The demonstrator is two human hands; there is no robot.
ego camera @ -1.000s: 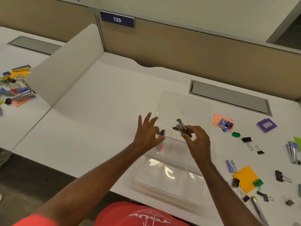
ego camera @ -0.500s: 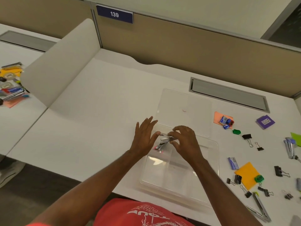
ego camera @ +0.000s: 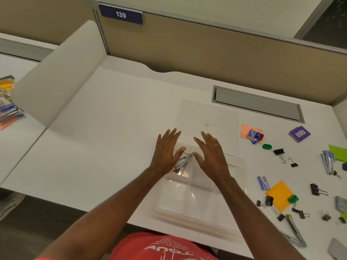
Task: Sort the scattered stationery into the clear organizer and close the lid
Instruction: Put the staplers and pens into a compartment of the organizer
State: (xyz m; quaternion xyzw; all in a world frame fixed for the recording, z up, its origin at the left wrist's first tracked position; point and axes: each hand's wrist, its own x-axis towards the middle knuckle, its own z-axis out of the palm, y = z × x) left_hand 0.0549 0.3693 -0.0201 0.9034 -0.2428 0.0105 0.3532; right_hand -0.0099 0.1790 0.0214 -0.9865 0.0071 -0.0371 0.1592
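Note:
The clear organizer (ego camera: 238,177) lies on the white desk in front of me, its lid (ego camera: 208,113) flat on the desk just behind it. A metal stapler (ego camera: 181,163) rests in the organizer's far-left compartment. My left hand (ego camera: 166,152) hovers over that compartment's left edge with fingers spread, holding nothing. My right hand (ego camera: 211,152) is flat and open just right of the stapler. Scattered stationery lies to the right: black binder clips (ego camera: 278,152), a green sharpener (ego camera: 267,146), an orange sticky pad (ego camera: 279,196), a purple pad (ego camera: 299,134).
A silver stapler (ego camera: 327,162) and a staple remover (ego camera: 294,233) lie at the far right. A grey cable tray (ego camera: 257,104) is set into the desk behind the lid. A white divider (ego camera: 54,76) separates a neighbouring desk holding more stationery (ego camera: 8,107).
My right hand lowered the stapler into the far-left compartment and let go of it. Both hands have opened flat above the organizer.

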